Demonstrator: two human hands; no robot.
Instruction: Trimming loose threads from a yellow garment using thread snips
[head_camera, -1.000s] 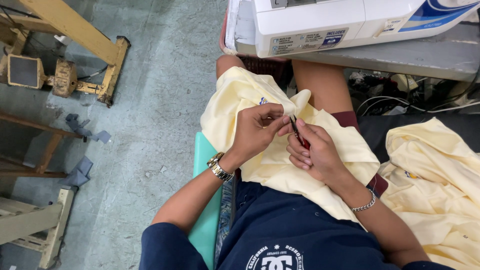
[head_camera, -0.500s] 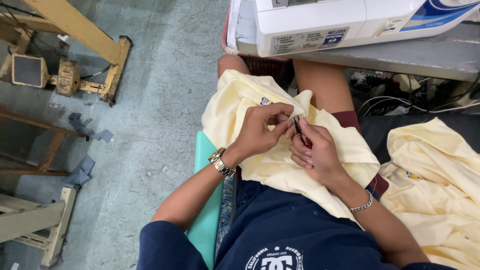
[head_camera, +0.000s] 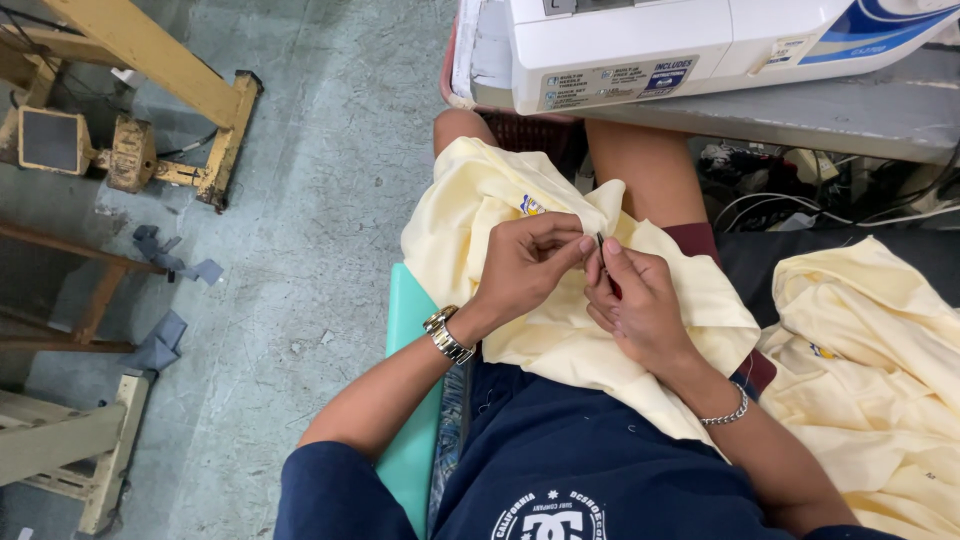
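The right hand (head_camera: 640, 305) pinches a small dark tool (head_camera: 600, 243), thin and pointed and probably a thread snip or seam ripper, though it is too small to name for sure, with its tip pressed to a raised fold of the pale yellow garment (head_camera: 560, 330). The left hand (head_camera: 530, 265) is closed on that same fold, thumb and fingers bunching the cloth just beside the tool's tip, so the two hands touch at the fingertips.

The likeliest trouble, as I judge it, is the point slipping off the fold: the left fingertips sit right against it, and a small jerk could nick skin or cut the fabric. The cloth is soft and gathered, so the pinch could slide and slacken the fold. The loose bulk draped over the thighs could also creep towards the floor.

Both wrists are bent inward over the lap, forearms converging from the elbows. The left wrist carries a metal watch (head_camera: 447, 334), the right a thin chain bracelet (head_camera: 728, 410). The garment lies across the person's knees above dark blue clothing. A teal seat edge (head_camera: 412, 380) shows beneath the left arm. A second yellow heap (head_camera: 870, 370) lies to the right, well apart from the hands, and a white sewing machine (head_camera: 640, 40) stands on the grey table (head_camera: 850, 110) ahead
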